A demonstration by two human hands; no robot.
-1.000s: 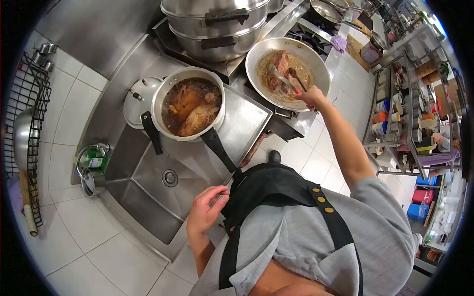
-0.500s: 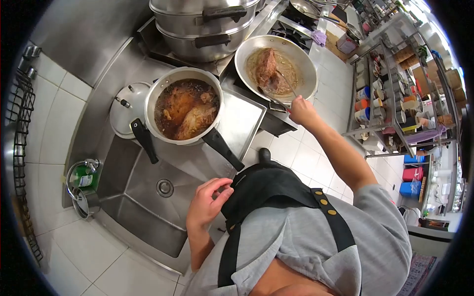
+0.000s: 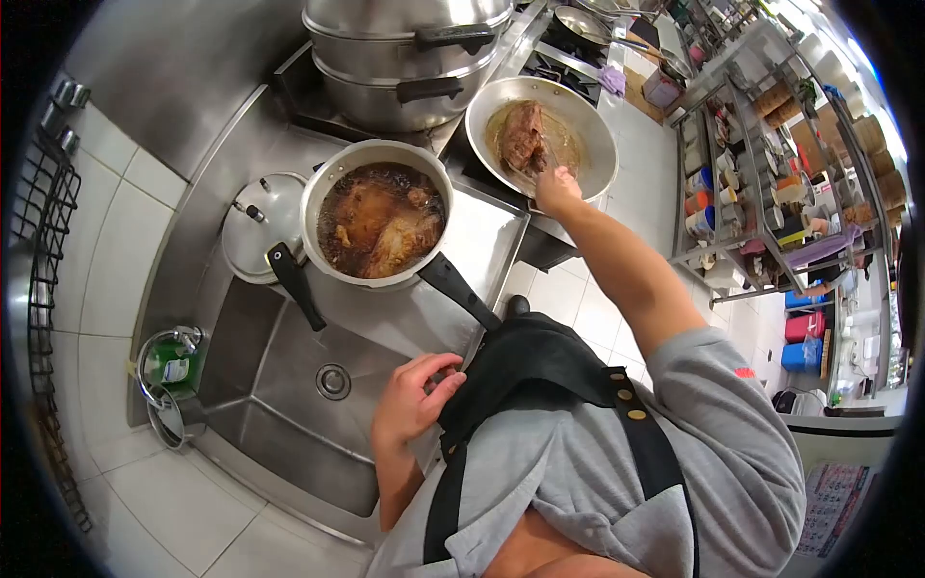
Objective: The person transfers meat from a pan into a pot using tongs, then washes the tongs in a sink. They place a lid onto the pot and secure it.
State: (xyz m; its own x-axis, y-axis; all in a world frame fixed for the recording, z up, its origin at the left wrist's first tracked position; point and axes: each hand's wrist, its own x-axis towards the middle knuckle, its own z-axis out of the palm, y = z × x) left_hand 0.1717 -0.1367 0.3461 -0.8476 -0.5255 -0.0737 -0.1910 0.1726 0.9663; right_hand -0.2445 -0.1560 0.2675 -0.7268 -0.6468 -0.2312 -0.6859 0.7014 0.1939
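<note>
"White wall tiles and a grey steel sink; what's around them?"

"1 silver metal pot holding at least 2 browned pieces in dark liquid, 1 round silver lid at its 9 o'clock, and 1 wide silver pan at its 2 o'clock."

"And the meat?"

"1 large browned piece of meat, inside the pan, left of its centre."

"Hands?"

"Right hand: fingers closed on silver metal tongs, at the pan's near rim. Left hand: fingers loosely curled near the black apron; contact, I can't tell."

"Room?"

"Steel counter shows at the pot's 3 o'clock, up to its edge; 1 black handle juts out at 5."
</note>
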